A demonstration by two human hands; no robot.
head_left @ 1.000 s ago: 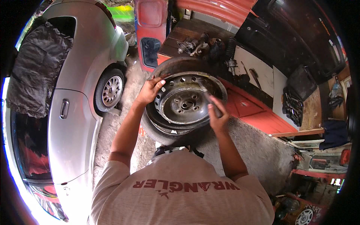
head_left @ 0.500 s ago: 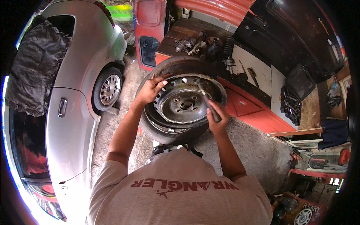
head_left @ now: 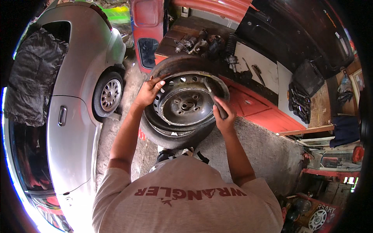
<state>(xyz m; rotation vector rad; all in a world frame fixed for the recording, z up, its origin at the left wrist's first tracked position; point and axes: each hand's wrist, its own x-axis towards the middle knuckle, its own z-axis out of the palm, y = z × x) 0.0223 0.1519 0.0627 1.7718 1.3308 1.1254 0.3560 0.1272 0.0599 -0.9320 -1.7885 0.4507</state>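
Observation:
A bare steel wheel rim (head_left: 171, 123) lies tilted on a black tyre (head_left: 165, 140) in front of me. My left hand (head_left: 148, 91) grips the rim's upper left edge, thumb on the inner face, the fingers partly hidden behind it. My right hand (head_left: 225, 115) is closed round the dark handle of a slim hand tool (head_left: 221, 108). Its narrow, pale end lies against the inside of the rim at the upper right, close to the row of round holes. The exact kind of tool cannot be made out.
A silver car (head_left: 74, 128) stands on the left. Beyond the tyre, a workbench (head_left: 178, 29) carries greasy metal parts, a coil-spring strut (head_left: 231, 50) and a wire brush (head_left: 258, 73). An open tool case (head_left: 301, 95) rests farther right, above a red panel (head_left: 254, 105).
The tool's tip has slid rightward along the inside of the rim, with my right hand following. My left hand keeps its hold, and the whole view has shifted slightly.

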